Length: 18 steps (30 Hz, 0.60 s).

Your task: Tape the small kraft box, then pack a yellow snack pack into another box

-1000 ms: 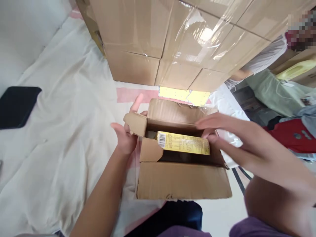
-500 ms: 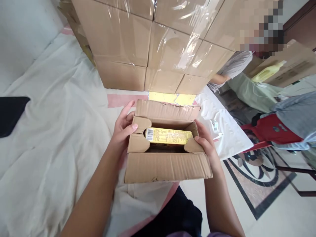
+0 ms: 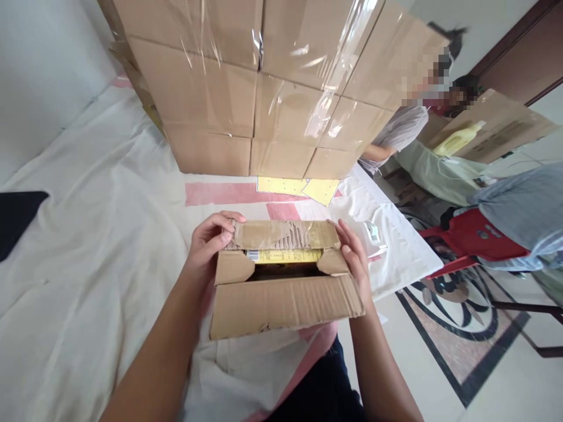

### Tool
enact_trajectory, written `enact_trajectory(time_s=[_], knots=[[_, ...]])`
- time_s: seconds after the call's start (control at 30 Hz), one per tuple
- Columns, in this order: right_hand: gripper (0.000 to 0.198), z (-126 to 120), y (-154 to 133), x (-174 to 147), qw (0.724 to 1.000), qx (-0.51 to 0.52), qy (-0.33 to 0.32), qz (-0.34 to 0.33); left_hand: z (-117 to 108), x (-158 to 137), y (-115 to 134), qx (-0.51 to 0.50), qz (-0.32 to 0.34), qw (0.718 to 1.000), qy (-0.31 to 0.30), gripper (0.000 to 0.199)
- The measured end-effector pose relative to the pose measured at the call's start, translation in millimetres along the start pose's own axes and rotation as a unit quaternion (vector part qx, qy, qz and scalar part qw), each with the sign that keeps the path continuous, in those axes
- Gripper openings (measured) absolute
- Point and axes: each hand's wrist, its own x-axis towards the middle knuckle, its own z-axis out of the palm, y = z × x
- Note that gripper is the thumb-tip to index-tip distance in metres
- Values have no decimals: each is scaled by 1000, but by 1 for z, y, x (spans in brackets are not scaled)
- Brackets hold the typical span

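A small cardboard box (image 3: 285, 302) is in front of me, its near flap folded outward. The far flap (image 3: 285, 234), with torn corrugation and tape, leans inward over the opening. Inside lies a yellow printed carton (image 3: 285, 255) with a barcode at its left end, partly covered by the flaps. My left hand (image 3: 214, 237) grips the box's left side, thumb and fingers on the far flap's left corner. At the opposite end, my right hand (image 3: 353, 252) is closed on the right side, fingers by the far flap's right end.
A wall of stacked cartons (image 3: 220, 105) under clear film stands behind the box. Yellow paper sheets (image 3: 323, 189) lie at its foot on the cloth-covered table (image 3: 109, 234). A white device (image 3: 373, 237) sits right; a dark item (image 3: 20, 220) left. People and a red chair (image 3: 484, 234) are at right.
The far flap has gone from standing up to folded inward, covering part of the yellow carton. Both hands have shifted onto that flap's ends. The view has tilted slightly.
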Motion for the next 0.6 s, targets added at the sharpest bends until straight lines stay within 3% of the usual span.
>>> enact_trajectory(time_s=[0.2,0.37,0.5,0.6], knots=[[59,-4,22,-21,995,24,-15,-98,-2,1,1,26,-5,1000,-8,17],[60,6,11,-37,993,-14,15,-113,-2,1,2,39,-9,999,-4,18],[57,24,-4,-27,994,6,82,-67,-2,2,2,69,-10,998,1,25],[52,34,-6,-15,994,31,100,-8,-2,1,5,121,65,988,73,35]])
